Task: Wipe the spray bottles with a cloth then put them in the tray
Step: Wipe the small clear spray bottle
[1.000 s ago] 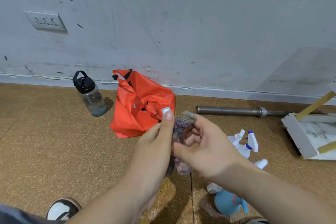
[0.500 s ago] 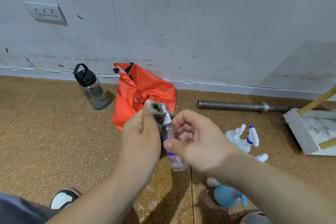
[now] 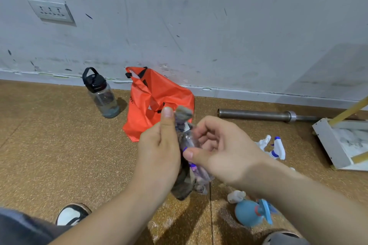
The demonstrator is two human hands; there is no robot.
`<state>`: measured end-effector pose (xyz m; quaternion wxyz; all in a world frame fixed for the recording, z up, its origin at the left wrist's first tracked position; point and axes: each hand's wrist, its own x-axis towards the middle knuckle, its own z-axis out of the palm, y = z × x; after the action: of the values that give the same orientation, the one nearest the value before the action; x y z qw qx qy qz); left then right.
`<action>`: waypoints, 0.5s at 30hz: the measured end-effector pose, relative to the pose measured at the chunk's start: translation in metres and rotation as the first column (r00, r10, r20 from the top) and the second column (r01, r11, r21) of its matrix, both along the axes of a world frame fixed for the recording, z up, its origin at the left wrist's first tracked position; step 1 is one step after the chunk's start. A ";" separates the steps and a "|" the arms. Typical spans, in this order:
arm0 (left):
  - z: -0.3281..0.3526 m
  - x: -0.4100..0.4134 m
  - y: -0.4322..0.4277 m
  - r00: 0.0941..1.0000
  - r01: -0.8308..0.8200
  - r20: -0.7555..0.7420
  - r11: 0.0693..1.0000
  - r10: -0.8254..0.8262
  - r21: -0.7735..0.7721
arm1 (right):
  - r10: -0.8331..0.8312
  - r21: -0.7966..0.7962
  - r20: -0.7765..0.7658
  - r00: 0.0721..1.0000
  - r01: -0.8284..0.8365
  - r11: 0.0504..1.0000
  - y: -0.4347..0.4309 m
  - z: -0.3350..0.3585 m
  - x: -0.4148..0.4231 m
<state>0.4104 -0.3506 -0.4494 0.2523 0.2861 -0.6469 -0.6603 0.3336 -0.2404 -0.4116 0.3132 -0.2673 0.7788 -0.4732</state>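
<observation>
Fingers point(image 3: 167, 123) of your left hand point(image 3: 159, 153) pinch grey cloth point(image 3: 182, 185); right hand point(image 3: 221, 151) clasps clear plastic spray bottle point(image 3: 188, 141) above floor point(image 3: 59, 145). Risk: loose clasp, bottle slips, missing white tray point(image 3: 330, 143).

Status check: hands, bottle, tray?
Left hand rubs cloth on clear bottle. Right hand grips bottle. Tray at right, unblocked.
</observation>
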 end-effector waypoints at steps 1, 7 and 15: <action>0.002 0.000 -0.001 1.000 -0.017 0.022 0.999 0.016 0.038 | -0.003 -0.009 0.138 0.990 0.005 1.000 0.001 0.001 -0.004; 0.003 0.012 0.014 0.973 0.198 0.143 0.972 -0.179 -0.127 | -0.024 0.016 -0.096 0.995 0.026 1.000 0.002 0.000 -0.004; 0.003 0.005 0.004 0.979 0.173 0.146 0.954 -0.140 -0.247 | -0.001 0.090 -0.445 0.896 0.046 0.995 0.006 -0.007 0.001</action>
<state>0.4151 -0.3466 -0.4460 0.1928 0.2400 -0.7626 -0.5689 0.3344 -0.2340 -0.4183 0.1342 -0.3432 0.8551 -0.3647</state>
